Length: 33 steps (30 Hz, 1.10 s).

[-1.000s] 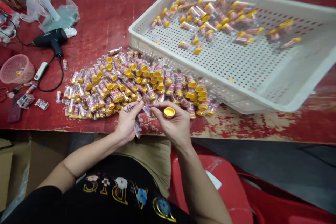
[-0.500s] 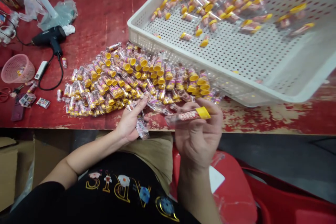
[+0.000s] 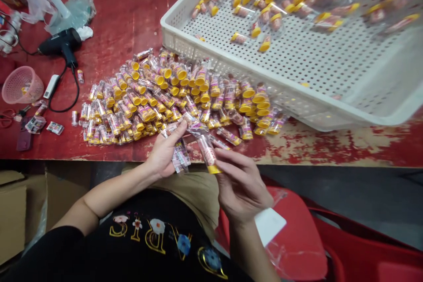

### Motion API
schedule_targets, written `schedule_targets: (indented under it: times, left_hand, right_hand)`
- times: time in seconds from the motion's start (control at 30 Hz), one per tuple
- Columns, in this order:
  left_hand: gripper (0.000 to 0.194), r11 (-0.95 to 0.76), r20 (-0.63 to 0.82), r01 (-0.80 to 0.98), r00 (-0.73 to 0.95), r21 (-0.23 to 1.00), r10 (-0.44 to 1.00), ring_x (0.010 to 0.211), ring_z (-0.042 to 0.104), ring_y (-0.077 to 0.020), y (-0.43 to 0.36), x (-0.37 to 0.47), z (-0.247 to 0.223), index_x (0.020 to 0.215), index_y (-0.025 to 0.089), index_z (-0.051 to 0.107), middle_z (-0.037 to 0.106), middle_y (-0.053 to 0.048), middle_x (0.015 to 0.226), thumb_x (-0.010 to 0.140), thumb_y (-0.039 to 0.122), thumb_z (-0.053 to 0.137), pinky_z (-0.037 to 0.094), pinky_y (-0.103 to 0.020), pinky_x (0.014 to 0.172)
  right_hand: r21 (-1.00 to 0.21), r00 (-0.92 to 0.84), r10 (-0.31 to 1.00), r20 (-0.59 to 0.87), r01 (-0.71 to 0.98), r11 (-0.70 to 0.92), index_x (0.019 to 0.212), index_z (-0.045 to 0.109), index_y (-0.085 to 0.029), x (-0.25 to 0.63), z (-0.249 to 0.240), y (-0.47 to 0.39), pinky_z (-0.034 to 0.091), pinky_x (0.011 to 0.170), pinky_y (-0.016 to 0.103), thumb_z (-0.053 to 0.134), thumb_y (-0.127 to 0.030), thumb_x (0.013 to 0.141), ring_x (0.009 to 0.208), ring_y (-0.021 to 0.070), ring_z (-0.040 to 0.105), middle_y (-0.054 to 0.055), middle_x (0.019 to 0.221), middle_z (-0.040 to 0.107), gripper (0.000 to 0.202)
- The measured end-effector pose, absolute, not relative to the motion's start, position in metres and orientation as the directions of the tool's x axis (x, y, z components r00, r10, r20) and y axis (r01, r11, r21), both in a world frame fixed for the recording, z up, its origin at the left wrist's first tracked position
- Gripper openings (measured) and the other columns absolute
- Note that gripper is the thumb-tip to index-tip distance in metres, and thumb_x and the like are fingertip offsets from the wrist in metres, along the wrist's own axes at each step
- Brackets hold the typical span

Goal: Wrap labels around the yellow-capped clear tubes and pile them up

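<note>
Clear plastic printed sleeves are pinched in my left hand, one of them sticking out past the thumb. Between the fingertips of my right hand is a small clear tube with a yellow cap, pinkish contents showing through. Its cap end points down toward me and its far end meets the outstretched sleeve; I cannot tell whether it is inside. Just beyond both hands lies a large heap of sleeved tubes with yellow caps.
A white perforated tray at the back right holds more yellow-capped tubes. On the left are a black heat gun with its cord, a pink basket, red scissors and sleeve bundles. A red chair stands below.
My right hand has brought the tube down and left to the sleeve at my left hand, turning it from sideways to cap-end toward me. My left hand has stayed nearly still.
</note>
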<state>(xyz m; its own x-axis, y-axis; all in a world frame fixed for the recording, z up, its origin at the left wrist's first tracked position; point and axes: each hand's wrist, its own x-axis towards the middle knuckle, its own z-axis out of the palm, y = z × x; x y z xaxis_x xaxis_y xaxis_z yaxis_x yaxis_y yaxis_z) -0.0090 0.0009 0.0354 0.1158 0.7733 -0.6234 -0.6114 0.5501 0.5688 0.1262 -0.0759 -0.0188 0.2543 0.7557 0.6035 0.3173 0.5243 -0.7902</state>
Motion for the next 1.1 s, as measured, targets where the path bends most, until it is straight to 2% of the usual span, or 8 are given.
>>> schedule_targets:
  times: [0.2, 0.27, 0.5, 0.63, 0.77, 0.87, 0.97, 1.1]
  left_hand:
    - [0.030, 0.564, -0.644, -0.584, 0.089, 0.585, 0.760, 0.063, 0.056, -0.0056, 0.005, -0.011, 0.032, 0.096, 0.013, 0.077, 0.071, -0.001, 0.088, 0.073, 0.027, 0.091, 0.044, -0.016, 0.051]
    - [0.029, 0.573, -0.654, -0.577, 0.086, 0.582, 0.751, 0.064, 0.056, -0.0059, 0.005, -0.012, 0.032, 0.098, 0.013, 0.077, 0.072, -0.002, 0.091, 0.075, 0.027, 0.089, 0.044, -0.017, 0.052]
    - [0.028, 0.548, -0.597, -0.539, 0.100, 0.640, 0.796, 0.064, 0.057, -0.0072, 0.000, -0.009, 0.034, 0.090, 0.014, 0.075, 0.069, 0.000, 0.086, 0.073, 0.030, 0.090, 0.046, -0.018, 0.050]
    - [0.044, 0.529, -0.531, -0.514, 0.160, 0.675, 0.832, 0.062, 0.058, -0.0073, -0.003, -0.007, 0.037, 0.096, 0.015, 0.073, 0.069, 0.001, 0.087, 0.066, 0.039, 0.095, 0.050, -0.019, 0.050]
    - [0.057, 0.524, -0.505, -0.494, 0.184, 0.693, 0.843, 0.053, 0.055, -0.0060, -0.005, -0.006, 0.037, 0.098, 0.015, 0.069, 0.067, 0.003, 0.076, 0.058, 0.044, 0.098, 0.048, -0.020, 0.049]
    - [0.062, 0.494, -0.470, -0.447, 0.173, 0.745, 0.865, 0.051, 0.055, -0.0061, -0.003, -0.008, 0.036, 0.103, 0.016, 0.069, 0.069, 0.003, 0.076, 0.058, 0.047, 0.098, 0.049, -0.022, 0.053]
    - [0.065, 0.470, -0.444, -0.412, 0.164, 0.780, 0.881, 0.053, 0.057, -0.0068, -0.001, -0.011, 0.036, 0.108, 0.018, 0.070, 0.072, 0.002, 0.079, 0.058, 0.047, 0.098, 0.051, -0.023, 0.057]
    - [0.066, 0.464, -0.427, -0.388, 0.183, 0.796, 0.886, 0.055, 0.058, -0.0077, 0.001, -0.012, 0.037, 0.110, 0.018, 0.071, 0.072, 0.002, 0.082, 0.056, 0.044, 0.099, 0.051, -0.023, 0.056]
  right_hand:
    - [-0.886, 0.627, 0.654, 0.424, 0.137, 0.443, 0.102, 0.080, -0.023, 0.122, -0.025, -0.071, 0.062, 0.076, 0.036, 0.070, -0.008, 0.087, 0.088, 0.0185, 0.075, 0.004, 0.097, 0.079, 0.023]
    - [-0.884, 0.662, 0.625, 0.414, 0.129, 0.449, 0.100, 0.081, -0.022, 0.122, -0.026, -0.068, 0.061, 0.074, 0.035, 0.072, -0.010, 0.085, 0.085, 0.0188, 0.075, 0.004, 0.095, 0.079, 0.021]
    - [-0.807, 0.409, 0.699, 0.586, 0.365, 0.464, 0.115, 0.079, -0.027, 0.133, -0.017, -0.077, 0.060, 0.079, 0.034, 0.070, 0.003, 0.081, 0.092, 0.0191, 0.077, 0.005, 0.106, 0.081, 0.046]
    - [-0.757, 0.267, 0.733, 0.626, 0.435, 0.488, 0.124, 0.075, -0.030, 0.139, -0.015, -0.083, 0.063, 0.080, 0.035, 0.074, 0.004, 0.078, 0.098, 0.0203, 0.076, 0.005, 0.115, 0.078, 0.057]
    - [-0.715, 0.053, 0.793, 0.607, 0.472, 0.516, 0.152, 0.052, -0.028, 0.142, -0.012, -0.079, 0.061, 0.102, 0.051, 0.070, -0.010, 0.086, 0.134, 0.0311, 0.063, 0.013, 0.151, 0.059, 0.070]
    - [-0.635, -0.117, 0.781, 0.613, 0.515, 0.575, 0.160, 0.041, -0.022, 0.141, -0.009, -0.073, 0.053, 0.114, 0.055, 0.057, -0.004, 0.091, 0.146, 0.0309, 0.053, 0.015, 0.156, 0.055, 0.073]
    - [-0.600, -0.051, 0.754, 0.655, 0.572, 0.560, 0.157, 0.046, -0.022, 0.137, -0.011, -0.071, 0.055, 0.113, 0.048, 0.056, 0.003, 0.090, 0.139, 0.0259, 0.059, 0.013, 0.149, 0.062, 0.072]
    - [-0.598, -0.050, 0.750, 0.659, 0.569, 0.564, 0.157, 0.045, -0.023, 0.133, -0.017, -0.075, 0.054, 0.114, 0.050, 0.053, 0.002, 0.090, 0.144, 0.0277, 0.055, 0.013, 0.155, 0.056, 0.072]
